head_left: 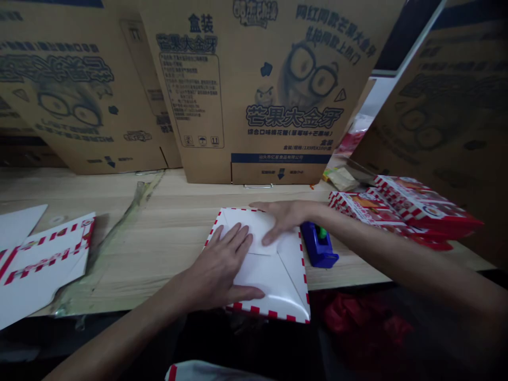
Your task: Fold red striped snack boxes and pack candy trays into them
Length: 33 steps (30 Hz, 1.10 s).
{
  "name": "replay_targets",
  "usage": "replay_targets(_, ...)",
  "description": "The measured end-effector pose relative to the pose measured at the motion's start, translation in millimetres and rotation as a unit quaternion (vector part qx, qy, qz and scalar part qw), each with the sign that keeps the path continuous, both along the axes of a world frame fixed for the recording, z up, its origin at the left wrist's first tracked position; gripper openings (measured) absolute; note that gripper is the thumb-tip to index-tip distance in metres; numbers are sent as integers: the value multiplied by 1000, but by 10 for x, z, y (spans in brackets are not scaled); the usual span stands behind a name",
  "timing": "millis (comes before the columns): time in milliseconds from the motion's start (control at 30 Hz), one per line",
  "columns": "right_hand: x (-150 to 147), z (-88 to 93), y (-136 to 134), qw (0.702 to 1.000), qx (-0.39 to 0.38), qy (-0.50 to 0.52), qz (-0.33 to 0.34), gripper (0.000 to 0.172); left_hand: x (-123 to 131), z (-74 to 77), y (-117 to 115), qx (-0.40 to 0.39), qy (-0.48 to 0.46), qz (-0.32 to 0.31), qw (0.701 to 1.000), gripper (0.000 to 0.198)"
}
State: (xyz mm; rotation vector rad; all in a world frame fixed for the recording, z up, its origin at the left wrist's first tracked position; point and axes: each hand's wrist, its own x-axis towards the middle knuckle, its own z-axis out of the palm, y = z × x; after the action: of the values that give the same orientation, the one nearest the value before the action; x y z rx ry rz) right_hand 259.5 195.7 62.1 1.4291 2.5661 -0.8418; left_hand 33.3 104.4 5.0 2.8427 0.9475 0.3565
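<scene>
A white carton (257, 280) with a red-and-white checked edge lies on the table in front of me, its front end jutting past the table edge. Its folded flaps face up. My left hand (224, 270) rests flat on the carton's left side, fingers spread and thumb toward the front. Over the far part reaches my right hand (281, 219), fingers extended along the back edge and thumb on the upper flap. Neither hand grips anything. Just right of the carton stands a blue tape dispenser (319, 248), partly behind my right forearm.
Large brown cardboard boxes (254, 95) stand along the back. Several red-and-white packages (424, 201) are stacked at the right. Flat printed cartons (51, 248) lie at the left. A strip of tape (135, 206) is stuck to the wooden table (159, 264). Red bags (357, 317) sit below the edge.
</scene>
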Motion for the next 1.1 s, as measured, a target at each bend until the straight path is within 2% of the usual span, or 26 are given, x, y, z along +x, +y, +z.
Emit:
replay_targets(67, 6, -68, -130, 998, 52, -29, 5, 113, -3, 1, 13, 0, -13, 23, 1000, 98)
replay_targets(200, -25, -234, -249, 991, 112, -64, 18, 112, -85, -25, 11, -5, -31, 49, 998, 85)
replay_targets(400, -110, -314, -280, 977, 184, -97, 44, 107, -402, -189, -40, -27, -69, 68, 995, 79)
replay_targets(533, -117, -389, -327, 968, 227, -103, 38, 107, -500, -280, -82, -47, -123, 71, 989, 64)
replay_targets(600, -95, -397, -325, 970, 225, -84, 36, 103, -490, -299, -98, -59, -144, 85, 984, 60)
replay_targets(667, -47, -358, -293, 982, 183, -43, 25, 96, -461, -304, -113, -74, -159, 94, 980, 62)
replay_targets(733, 41, -297, -240, 992, 127, 22, 14, 85, -435, -305, -130, -89, -173, 96, 976, 65)
replay_targets(800, 171, -266, -201, 986, 118, 114, -25, 75, -429, -316, -149, -102, -197, 109, 969, 73)
replay_targets(867, 325, -316, -224, 955, 166, 216, -121, 72, -445, -349, -166, -130, -238, 146, 951, 84)
replay_targets(933, 459, -454, -347, 889, 197, 310, -274, 74, -462, -406, -175, -208, -295, 193, 912, 94)
replay_targets(967, 500, -544, -448, 851, 174, 350, -351, 73, -461, -440, -179, -260, -330, 216, 881, 95)
replay_targets(1033, 507, -720, -708, 774, 39, 423, -469, 65, -419, -495, -189, -367, -406, 237, 802, 88)
replay_targets(1100, 413, -825, -988, 704, -141, 477, -507, 58, -329, -503, -219, -444, -477, 222, 725, 79)
